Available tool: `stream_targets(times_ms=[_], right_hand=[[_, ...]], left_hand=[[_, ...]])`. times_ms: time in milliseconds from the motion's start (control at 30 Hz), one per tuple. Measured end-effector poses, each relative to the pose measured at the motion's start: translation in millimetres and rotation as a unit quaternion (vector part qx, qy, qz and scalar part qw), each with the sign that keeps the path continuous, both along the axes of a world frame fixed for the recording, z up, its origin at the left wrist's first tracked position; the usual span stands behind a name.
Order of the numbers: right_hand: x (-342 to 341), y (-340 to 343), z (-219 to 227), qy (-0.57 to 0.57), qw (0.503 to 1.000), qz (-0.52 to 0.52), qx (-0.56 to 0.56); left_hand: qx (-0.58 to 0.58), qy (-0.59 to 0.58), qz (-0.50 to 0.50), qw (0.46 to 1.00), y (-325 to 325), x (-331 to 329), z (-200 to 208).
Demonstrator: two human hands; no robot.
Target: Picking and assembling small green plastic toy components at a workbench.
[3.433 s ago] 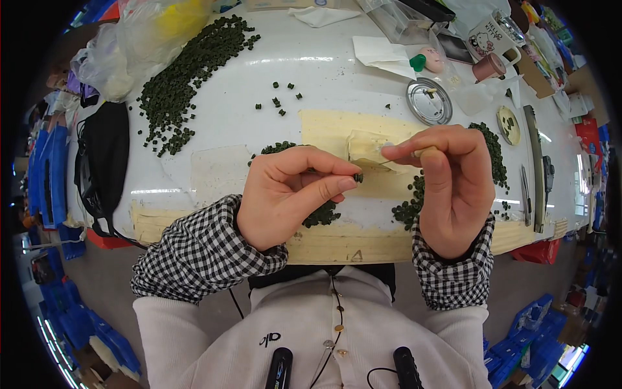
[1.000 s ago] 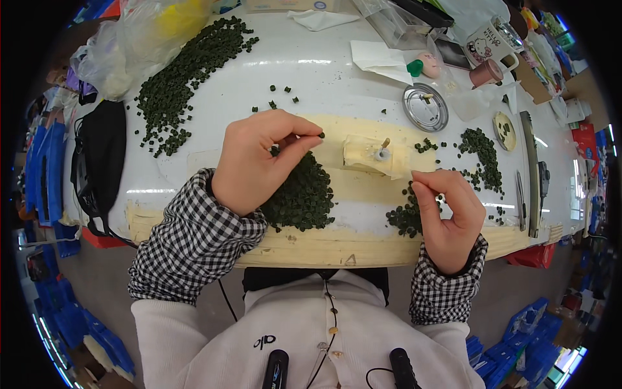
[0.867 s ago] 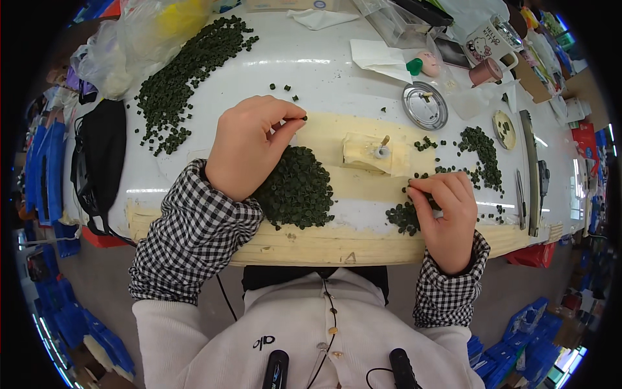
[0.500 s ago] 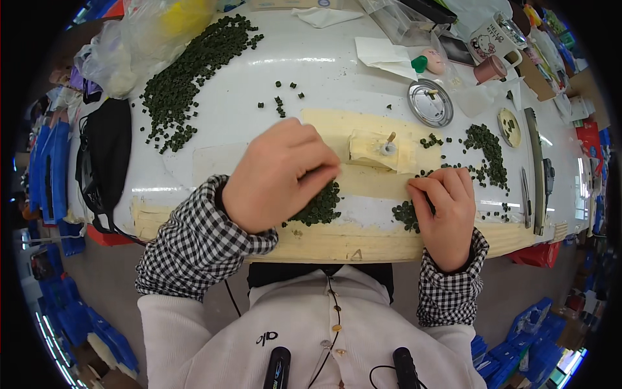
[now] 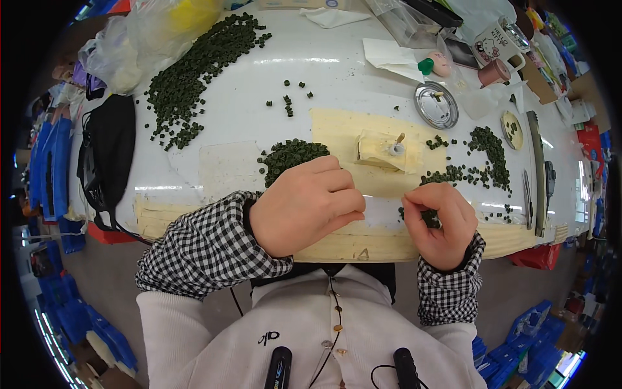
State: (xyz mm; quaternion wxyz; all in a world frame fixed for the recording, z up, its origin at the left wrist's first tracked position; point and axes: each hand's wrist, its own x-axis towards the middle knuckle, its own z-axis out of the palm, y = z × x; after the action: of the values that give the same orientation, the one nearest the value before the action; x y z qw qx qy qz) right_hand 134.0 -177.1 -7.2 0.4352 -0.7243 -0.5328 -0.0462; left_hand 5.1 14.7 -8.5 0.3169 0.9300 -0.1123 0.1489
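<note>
My left hand is closed in a pinch over the table's near edge; whatever its fingertips hold, if anything, is too small to make out. Just beyond it lies a heap of small dark green parts. To the right, my right hand also has thumb and forefinger pressed together, their contents hidden. Under that hand sits a smaller pile of green parts. Between and beyond both hands stands a block covered in cream tape, bearing a pale round piece and a short brown peg.
A large heap of green parts spreads at the far left, near a black bag. Another cluster lies right, by a round metal lid and a long metal bar. A white mug stands at the back right.
My left hand has moved right and nearer my body, uncovering the green heap behind it. My right hand has shifted slightly nearer, still pinched. The view has shifted a little.
</note>
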Motion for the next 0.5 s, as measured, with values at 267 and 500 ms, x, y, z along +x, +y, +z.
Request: stream_targets(times_ms=[267, 500], right_hand=[[-3, 9, 3, 0.059, 0.998, 0.031, 0.002], [-6, 22, 8, 0.152, 0.986, 0.063, 0.023]], left_hand=[[-0.348, 0.095, 0.047, 0.931, 0, -3, 10], [-0.607, 0.157, 0.041, 0.778, 2, -4, 6]])
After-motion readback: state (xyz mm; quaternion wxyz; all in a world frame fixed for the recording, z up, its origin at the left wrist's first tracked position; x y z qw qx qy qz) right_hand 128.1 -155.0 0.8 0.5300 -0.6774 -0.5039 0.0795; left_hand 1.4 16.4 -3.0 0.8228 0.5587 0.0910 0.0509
